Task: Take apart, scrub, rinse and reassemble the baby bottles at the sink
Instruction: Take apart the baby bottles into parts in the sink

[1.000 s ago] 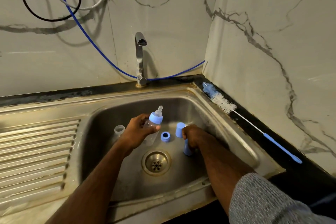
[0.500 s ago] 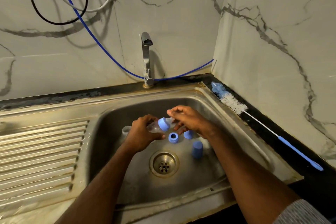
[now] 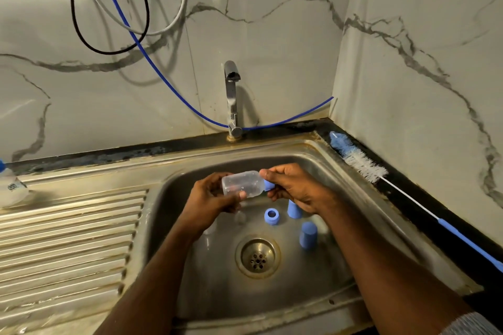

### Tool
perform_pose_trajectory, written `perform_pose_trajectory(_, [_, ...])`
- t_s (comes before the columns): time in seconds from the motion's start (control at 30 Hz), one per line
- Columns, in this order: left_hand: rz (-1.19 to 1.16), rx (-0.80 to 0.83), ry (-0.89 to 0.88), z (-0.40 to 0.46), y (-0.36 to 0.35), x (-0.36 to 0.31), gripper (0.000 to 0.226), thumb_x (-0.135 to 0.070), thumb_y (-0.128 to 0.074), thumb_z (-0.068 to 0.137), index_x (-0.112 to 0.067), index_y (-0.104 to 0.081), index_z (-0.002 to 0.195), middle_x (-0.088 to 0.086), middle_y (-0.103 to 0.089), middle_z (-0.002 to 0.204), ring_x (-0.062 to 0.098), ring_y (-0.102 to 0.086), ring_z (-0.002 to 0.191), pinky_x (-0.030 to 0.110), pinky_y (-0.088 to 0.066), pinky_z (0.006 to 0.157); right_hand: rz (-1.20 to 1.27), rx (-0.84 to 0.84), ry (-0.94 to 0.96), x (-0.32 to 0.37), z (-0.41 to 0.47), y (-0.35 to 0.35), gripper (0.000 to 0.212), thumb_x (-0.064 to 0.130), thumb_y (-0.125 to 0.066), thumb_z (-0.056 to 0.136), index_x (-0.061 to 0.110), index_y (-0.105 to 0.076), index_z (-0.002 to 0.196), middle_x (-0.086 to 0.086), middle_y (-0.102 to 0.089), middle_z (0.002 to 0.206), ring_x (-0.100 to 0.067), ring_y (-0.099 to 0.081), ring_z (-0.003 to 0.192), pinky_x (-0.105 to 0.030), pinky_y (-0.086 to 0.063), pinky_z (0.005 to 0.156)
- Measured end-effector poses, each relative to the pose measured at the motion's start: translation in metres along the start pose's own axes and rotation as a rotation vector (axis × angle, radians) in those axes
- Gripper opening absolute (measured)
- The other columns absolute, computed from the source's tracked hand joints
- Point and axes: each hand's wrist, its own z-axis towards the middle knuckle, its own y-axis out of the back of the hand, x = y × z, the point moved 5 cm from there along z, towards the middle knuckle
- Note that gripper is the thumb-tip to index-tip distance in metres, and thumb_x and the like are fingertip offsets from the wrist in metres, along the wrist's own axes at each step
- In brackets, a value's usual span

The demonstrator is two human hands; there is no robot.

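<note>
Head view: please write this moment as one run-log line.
left hand: holds bottle | right hand: grips blue collar | tap: off

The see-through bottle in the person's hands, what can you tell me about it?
The bottle is small, clear plastic, seemingly empty, with droplets or specks on its wall. It lies sideways above the sink, base pointing left. The left hand grips its body, thumb across the front; the right hand grips the blue collar at its neck.
</note>
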Motion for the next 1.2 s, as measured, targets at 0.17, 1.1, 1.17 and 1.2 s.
perform_pose_trajectory(0.17, [0.013,0.038,0.014,-0.004,0.004,-0.003,0.04,-0.026,-0.08,0.082,-0.009,-0.066,0.117,0.013,-0.075,0.093,0.03,-0.07,0.07,0.035,-0.061,0.066,-0.014,0.036,0.027,0.002,0.0,-0.002,0.022,0.028,-0.07,0.093,0.006,-0.072,0.094,-0.01,-0.068,0.078,-0.023,-0.061,0.075,-0.036,-0.056,0.077])
perform_pose_trajectory(1.1, [0.281,-0.093,-0.155,0.003,0.008,-0.006,0.055,-0.036,-0.089,0.071,-0.028,-0.059,0.116,-0.012,-0.065,0.109,-0.002,-0.066,0.094,0.022,-0.059,0.074,0.131,0.002,0.023,0.015,-0.011,-0.002,0.025,0.007,-0.072,0.089,0.015,-0.068,0.113,-0.016,-0.073,0.104,-0.03,-0.073,0.091,-0.043,-0.061,0.083])
perform_pose_trajectory(1.17, [0.199,-0.053,-0.074,0.002,0.008,-0.005,0.041,-0.044,-0.079,0.081,-0.02,-0.063,0.111,0.001,-0.071,0.098,0.01,-0.071,0.08,0.025,-0.058,0.066,0.116,0.034,0.069,0.015,-0.01,0.0,0.039,-0.009,-0.072,0.081,0.017,-0.072,0.11,-0.013,-0.07,0.117,-0.034,-0.07,0.105,-0.048,-0.059,0.088])
perform_pose_trajectory(1.2, [0.168,-0.026,-0.016,0.002,0.007,-0.003,0.044,-0.051,-0.072,0.083,-0.015,-0.065,0.108,0.008,-0.073,0.091,0.016,-0.072,0.071,0.028,-0.057,0.064,0.12,0.049,0.091,0.015,-0.01,0.0,0.043,-0.016,-0.069,0.078,0.018,-0.073,0.106,-0.012,-0.069,0.122,-0.035,-0.068,0.111,-0.051,-0.058,0.091])
